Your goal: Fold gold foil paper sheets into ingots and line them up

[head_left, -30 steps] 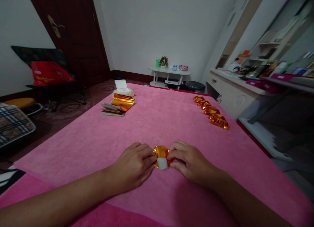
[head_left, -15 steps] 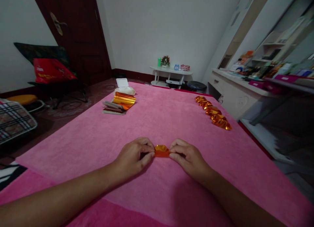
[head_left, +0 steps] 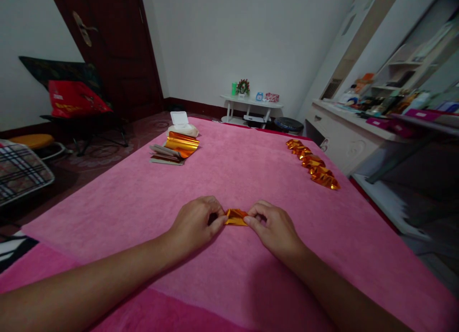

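Blanket [head_left: 233, 174]: left hand [head_left: 195, 224], right hand [head_left: 274, 229] pinch foil [head_left: 235, 217].

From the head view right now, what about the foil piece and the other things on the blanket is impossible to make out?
Folded foil piece, head view: both ends are hidden by the fingers of the left hand and right hand; its underside faces the pink blanket.
Row of gold pieces: they overlap and are too small to count.
Foil sheet stack: the flat items under it are too small to identify.
Shelf items: blurred.
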Action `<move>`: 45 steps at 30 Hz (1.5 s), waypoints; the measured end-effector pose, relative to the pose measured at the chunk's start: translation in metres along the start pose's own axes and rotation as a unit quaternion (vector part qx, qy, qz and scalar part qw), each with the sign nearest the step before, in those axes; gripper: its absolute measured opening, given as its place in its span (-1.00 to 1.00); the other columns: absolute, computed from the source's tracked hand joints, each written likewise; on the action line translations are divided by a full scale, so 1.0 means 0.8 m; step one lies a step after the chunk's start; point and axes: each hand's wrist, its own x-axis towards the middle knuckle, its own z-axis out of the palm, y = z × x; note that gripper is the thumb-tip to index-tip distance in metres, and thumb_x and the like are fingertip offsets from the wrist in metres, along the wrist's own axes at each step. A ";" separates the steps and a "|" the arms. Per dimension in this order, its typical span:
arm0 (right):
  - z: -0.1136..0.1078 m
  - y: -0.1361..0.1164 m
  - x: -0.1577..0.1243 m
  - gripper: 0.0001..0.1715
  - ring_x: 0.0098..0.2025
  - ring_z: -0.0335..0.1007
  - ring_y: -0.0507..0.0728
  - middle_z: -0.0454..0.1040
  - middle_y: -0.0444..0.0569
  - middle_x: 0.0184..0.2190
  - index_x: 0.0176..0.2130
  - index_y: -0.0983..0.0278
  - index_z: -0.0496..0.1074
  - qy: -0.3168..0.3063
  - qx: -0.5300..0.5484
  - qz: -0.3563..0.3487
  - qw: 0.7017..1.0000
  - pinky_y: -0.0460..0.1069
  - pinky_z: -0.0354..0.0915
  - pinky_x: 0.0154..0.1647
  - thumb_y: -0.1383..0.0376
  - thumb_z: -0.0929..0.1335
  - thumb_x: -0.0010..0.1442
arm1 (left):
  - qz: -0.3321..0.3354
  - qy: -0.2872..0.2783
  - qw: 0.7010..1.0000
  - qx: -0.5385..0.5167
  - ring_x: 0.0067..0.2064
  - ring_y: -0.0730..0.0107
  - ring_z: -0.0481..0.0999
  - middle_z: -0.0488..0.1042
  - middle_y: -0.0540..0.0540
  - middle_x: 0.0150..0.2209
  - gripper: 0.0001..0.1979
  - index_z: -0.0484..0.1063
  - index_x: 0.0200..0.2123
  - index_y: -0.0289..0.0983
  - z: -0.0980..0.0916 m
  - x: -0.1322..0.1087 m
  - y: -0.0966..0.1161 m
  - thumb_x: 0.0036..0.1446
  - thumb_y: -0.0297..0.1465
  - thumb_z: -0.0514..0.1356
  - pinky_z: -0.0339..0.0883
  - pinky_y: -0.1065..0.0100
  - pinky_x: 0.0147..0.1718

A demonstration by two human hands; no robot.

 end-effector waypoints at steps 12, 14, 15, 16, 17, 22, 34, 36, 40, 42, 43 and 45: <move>0.010 0.002 0.003 -0.96 -0.45 0.30 0.00 0.42 -0.19 -0.45 -0.42 0.20 0.42 0.037 -0.002 0.025 0.999 -0.10 0.07 -0.46 0.29 0.38 0.07 | -0.026 -0.005 1.000 -0.001 -0.35 0.41 0.38 0.42 -0.02 -0.36 -0.89 0.38 -0.46 -0.25 -0.001 -0.002 -0.001 0.09 -0.39 0.14 0.20 0.41 -0.37; 0.012 0.002 0.004 -0.95 -0.44 0.31 0.01 0.43 -0.20 -0.45 -0.43 0.20 0.41 0.045 -0.009 0.029 0.999 -0.10 0.07 -0.46 0.29 0.39 0.06 | -0.025 -0.005 1.000 0.000 -0.34 0.40 0.38 0.42 -0.02 -0.36 -0.90 0.38 -0.46 -0.25 -0.001 -0.002 -0.002 0.08 -0.39 0.15 0.20 0.40 -0.36; 0.012 0.002 0.005 -0.95 -0.43 0.32 0.01 0.44 -0.20 -0.44 -0.42 0.19 0.41 0.049 -0.010 0.031 0.998 -0.10 0.08 -0.45 0.29 0.39 0.05 | -0.026 -0.006 1.000 0.001 -0.33 0.39 0.38 0.42 -0.02 -0.36 -0.91 0.38 -0.45 -0.25 -0.001 -0.002 -0.003 0.08 -0.38 0.16 0.19 0.40 -0.36; 0.013 0.002 0.006 -0.95 -0.42 0.32 0.02 0.45 -0.20 -0.43 -0.40 0.18 0.41 0.051 -0.010 0.032 0.998 -0.10 0.08 -0.45 0.29 0.40 0.05 | -0.027 -0.006 1.000 0.001 -0.33 0.39 0.38 0.42 -0.02 -0.36 -0.92 0.38 -0.43 -0.24 -0.002 -0.002 -0.004 0.08 -0.38 0.17 0.19 0.40 -0.36; 0.013 0.002 0.007 -0.94 -0.41 0.33 0.02 0.45 -0.21 -0.42 -0.38 0.17 0.41 0.050 -0.009 0.031 0.998 -0.09 0.09 -0.44 0.28 0.40 0.05 | -0.029 -0.006 1.000 -0.002 -0.33 0.38 0.38 0.42 -0.01 -0.36 -0.93 0.38 -0.41 -0.24 -0.002 -0.003 -0.004 0.08 -0.37 0.18 0.19 0.39 -0.36; 0.013 0.003 0.007 -0.93 -0.40 0.35 0.02 0.47 -0.23 -0.39 -0.36 0.13 0.44 0.045 0.008 0.029 0.999 -0.09 0.13 -0.43 0.27 0.40 0.04 | -0.026 0.001 0.999 -0.029 -0.28 0.37 0.40 0.44 0.00 -0.30 -0.83 0.39 -0.24 -0.21 -0.002 -0.004 -0.008 0.08 -0.30 0.21 0.19 0.39 -0.33; 0.008 0.005 0.003 -0.96 -0.43 0.33 0.03 0.43 -0.18 -0.45 -0.48 0.20 0.44 0.020 0.074 0.026 0.997 -0.08 0.17 -0.42 0.34 0.40 -0.01 | -0.037 -0.004 0.997 -0.070 -0.36 0.41 0.39 0.46 0.01 -0.37 -0.87 0.45 -0.40 -0.23 0.001 -0.001 -0.014 0.02 -0.29 0.27 0.15 0.41 -0.40; 0.007 0.009 0.003 -0.90 -0.41 0.35 0.03 0.44 -0.15 -0.44 -0.48 0.20 0.47 0.014 0.108 -0.002 0.994 -0.08 0.18 -0.40 0.33 0.36 0.05 | -0.038 -0.005 0.996 -0.084 -0.35 0.41 0.41 0.47 -0.01 -0.37 -0.90 0.47 -0.41 -0.24 0.002 -0.002 -0.014 0.06 -0.33 0.25 0.17 0.41 -0.38; 0.009 0.013 0.006 -0.85 -0.40 0.37 0.07 0.48 -0.12 -0.46 -0.46 0.20 0.53 0.028 0.143 -0.003 0.989 -0.06 0.20 -0.38 0.27 0.36 0.08 | -0.037 0.001 0.995 -0.089 -0.36 0.41 0.41 0.48 -0.03 -0.39 -0.89 0.49 -0.43 -0.25 0.003 -0.001 -0.016 0.09 -0.36 0.22 0.18 0.41 -0.37; 0.012 0.013 0.009 -0.88 -0.42 0.37 0.07 0.49 -0.12 -0.48 -0.46 0.20 0.54 0.039 0.137 0.014 0.990 -0.06 0.21 -0.39 0.27 0.38 0.05 | -0.039 0.004 0.996 -0.084 -0.37 0.41 0.41 0.48 -0.03 -0.39 -0.91 0.49 -0.43 -0.25 0.004 -0.001 -0.016 0.06 -0.36 0.23 0.19 0.41 -0.38; 0.014 0.013 0.010 -0.89 -0.43 0.37 0.07 0.50 -0.12 -0.48 -0.46 0.20 0.54 0.042 0.135 0.022 0.990 -0.06 0.20 -0.40 0.27 0.38 0.04 | -0.042 0.004 0.996 -0.083 -0.38 0.41 0.41 0.48 -0.03 -0.39 -0.91 0.49 -0.43 -0.25 0.005 -0.001 -0.017 0.05 -0.36 0.24 0.19 0.41 -0.38; 0.018 0.014 0.012 -0.90 -0.44 0.37 0.06 0.50 -0.14 -0.49 -0.46 0.19 0.54 0.043 0.131 0.034 0.990 -0.07 0.20 -0.43 0.25 0.39 0.03 | -0.051 0.001 0.995 -0.082 -0.39 0.41 0.41 0.49 -0.02 -0.40 -0.92 0.49 -0.43 -0.25 0.005 0.000 -0.017 0.03 -0.36 0.25 0.19 0.41 -0.40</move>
